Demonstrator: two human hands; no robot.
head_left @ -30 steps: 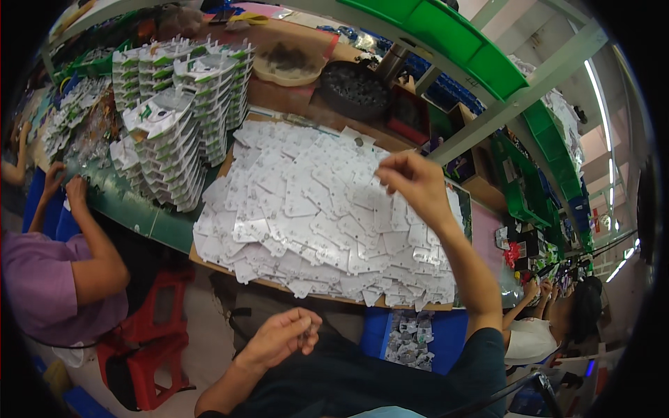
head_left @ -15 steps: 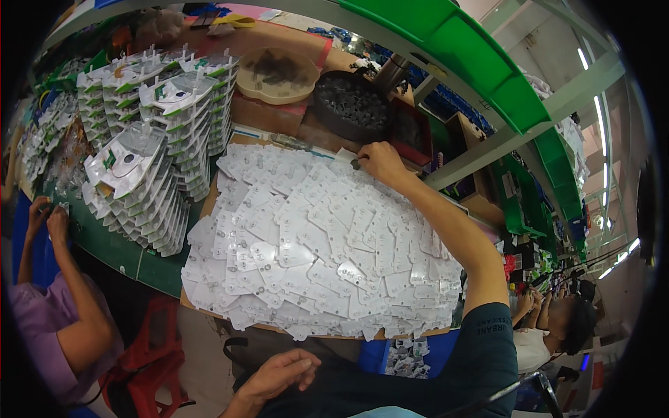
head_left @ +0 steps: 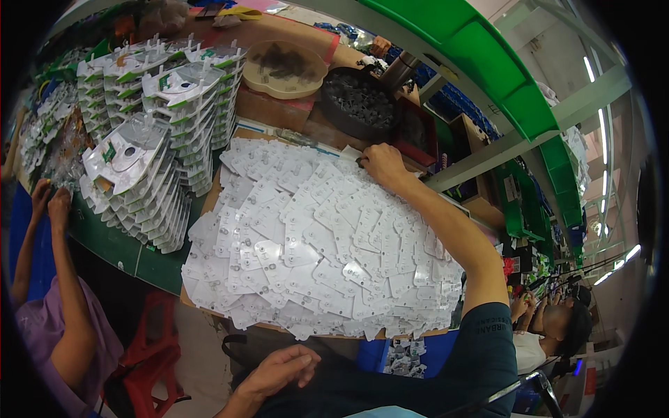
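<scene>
A broad layer of flat white plastic plates (head_left: 327,244) with small round studs covers the board in front of me. At its far right edge my right hand (head_left: 385,166) is closed, fingertips down, pinching a small dark piece (head_left: 360,161) that the fingers mostly hide. My left hand (head_left: 282,370) hangs over my lap, near the pile's front edge. Its fingers are loosely bent, the thumb stands apart, and nothing shows in it. Just beyond my right hand is a round black tray (head_left: 359,104) of small dark parts.
Stacked white-and-green plastic housings (head_left: 129,164) stand at the left. A cream tray (head_left: 286,68) and a dark red bin (head_left: 418,132) lie behind the plates. A pale metal frame (head_left: 495,143) and green shelf trough (head_left: 481,66) overhang the right. A co-worker's hands (head_left: 50,202) are far left.
My right hand stays at the pile's far edge, its fingers shifted slightly. My left hand has hardly moved. The view has tilted a little, and the co-worker's arms at left have moved.
</scene>
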